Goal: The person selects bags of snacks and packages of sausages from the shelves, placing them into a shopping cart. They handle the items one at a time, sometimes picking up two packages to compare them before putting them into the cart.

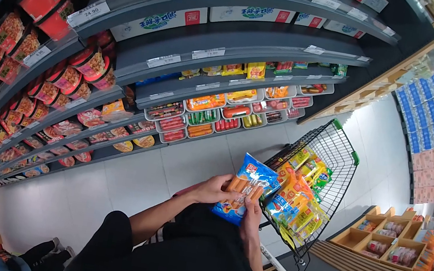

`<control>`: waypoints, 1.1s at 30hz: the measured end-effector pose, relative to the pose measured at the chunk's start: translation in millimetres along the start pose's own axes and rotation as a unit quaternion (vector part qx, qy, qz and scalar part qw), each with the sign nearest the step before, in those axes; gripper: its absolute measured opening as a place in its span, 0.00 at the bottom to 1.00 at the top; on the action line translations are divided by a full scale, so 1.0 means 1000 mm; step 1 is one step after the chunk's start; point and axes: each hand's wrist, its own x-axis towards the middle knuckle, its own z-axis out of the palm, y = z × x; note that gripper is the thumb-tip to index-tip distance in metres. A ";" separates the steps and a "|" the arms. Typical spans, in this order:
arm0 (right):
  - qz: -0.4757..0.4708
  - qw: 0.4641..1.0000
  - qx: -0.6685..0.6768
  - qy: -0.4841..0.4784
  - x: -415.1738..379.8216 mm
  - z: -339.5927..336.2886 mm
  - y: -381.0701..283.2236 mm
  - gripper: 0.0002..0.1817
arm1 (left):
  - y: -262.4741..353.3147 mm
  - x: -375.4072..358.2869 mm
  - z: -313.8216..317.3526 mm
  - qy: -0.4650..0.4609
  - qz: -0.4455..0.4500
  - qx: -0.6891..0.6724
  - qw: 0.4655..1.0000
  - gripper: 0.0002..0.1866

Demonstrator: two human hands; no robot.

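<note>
Left hand and right hand clamped on pack, long axis pointing forward; cart rightward, right hand nearer.

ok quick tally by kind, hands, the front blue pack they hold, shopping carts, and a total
Hands: 2 (left hand, right hand)
Front blue sausage pack: 1
Shopping cart: 1
Total: 4, leaving out the overlapping packs in the cart

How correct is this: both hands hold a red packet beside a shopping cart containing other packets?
The packet is mostly blue, not red, as the head view shows. The left hand and right hand hold it beside the shopping cart containing other packets.
</note>
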 end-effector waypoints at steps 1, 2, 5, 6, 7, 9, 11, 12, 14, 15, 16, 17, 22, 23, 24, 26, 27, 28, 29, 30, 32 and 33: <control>-0.002 1.000 0.004 0.004 0.003 -0.003 0.005 0.14 | 0.000 -0.001 -0.002 -0.008 0.004 0.002 1.000 0.26; -0.012 1.000 -0.010 -0.008 0.005 -0.008 0.012 0.14 | 0.004 -0.001 -0.010 -0.005 -0.002 0.060 0.998 0.25; -0.034 0.998 -0.046 -0.029 0.011 -0.016 0.024 0.14 | 0.009 -0.002 -0.050 0.077 0.040 0.172 0.981 0.20; -0.034 0.998 -0.053 -0.026 0.009 -0.012 0.019 0.14 | 0.005 0.000 -0.073 0.142 0.073 0.187 0.969 0.20; -0.035 0.997 -0.061 -0.023 0.008 -0.009 0.017 0.13 | 0.005 0.005 -0.104 0.206 0.105 0.201 0.952 0.21; -0.019 0.998 -0.056 -0.020 0.009 -0.018 0.019 0.13 | -0.023 0.023 -0.194 0.309 0.147 0.246 0.907 0.19; -0.008 0.999 -0.036 -0.014 0.011 -0.027 0.022 0.12 | 0.029 0.018 -0.221 0.452 0.144 0.226 0.851 0.20; -0.005 1.000 -0.009 -0.006 0.009 -0.023 0.018 0.12 | 0.029 0.017 -0.261 0.505 0.156 0.287 0.799 0.21; 0.000 0.999 0.043 0.010 0.004 -0.012 0.006 0.11 | 0.016 0.026 -0.338 0.622 0.107 0.410 0.659 0.25; 0.000 0.999 0.051 0.016 0.005 -0.016 0.009 0.11 | 0.022 0.025 -0.362 0.623 0.035 0.437 0.648 0.29; 0.000 0.998 0.059 0.021 0.007 -0.024 0.014 0.11 | 0.026 0.023 -0.385 0.620 -0.037 0.463 0.632 0.32; 0.000 0.997 0.067 0.025 0.010 -0.031 0.019 0.11 | 0.012 0.023 -0.420 0.616 -0.086 0.502 0.601 0.34; -0.002 0.996 0.079 0.051 0.017 -0.053 0.032 0.10 | 0.026 0.021 -0.458 0.582 -0.243 0.529 0.568 0.36; 0.000 0.995 0.081 0.056 0.016 -0.052 0.032 0.10 | 0.027 0.019 -0.465 0.583 -0.251 0.517 0.575 0.35; -0.002 0.994 0.088 0.064 0.015 -0.047 0.029 0.10 | 0.026 0.017 -0.468 0.585 -0.252 0.504 0.583 0.34; -0.004 0.991 0.103 0.080 0.014 -0.034 0.022 0.10 | 0.025 0.013 -0.475 0.593 -0.248 0.474 0.602 0.33; 0.000 0.991 0.106 0.080 0.015 -0.037 0.025 0.10 | 0.023 0.011 -0.480 0.599 -0.240 0.456 0.613 0.33; 0.004 0.991 0.108 0.078 0.017 -0.042 0.027 0.11 | 0.021 0.011 -0.483 0.608 -0.227 0.431 0.627 0.32; 0.007 0.991 0.110 0.075 0.018 -0.047 0.029 0.11 | 0.020 0.009 -0.485 0.617 -0.212 0.402 0.642 0.32; 0.009 0.991 0.110 0.079 0.018 -0.047 0.029 0.11 | 0.016 0.007 -0.488 0.629 -0.189 0.363 0.661 0.31; 0.010 0.990 0.108 0.085 0.021 -0.046 0.028 0.11 | 0.007 0.005 -0.489 0.656 -0.115 0.244 0.705 0.30; 0.012 0.990 0.108 0.086 0.022 -0.039 0.021 0.11 | 0.002 0.004 -0.489 0.664 -0.075 0.175 0.723 0.30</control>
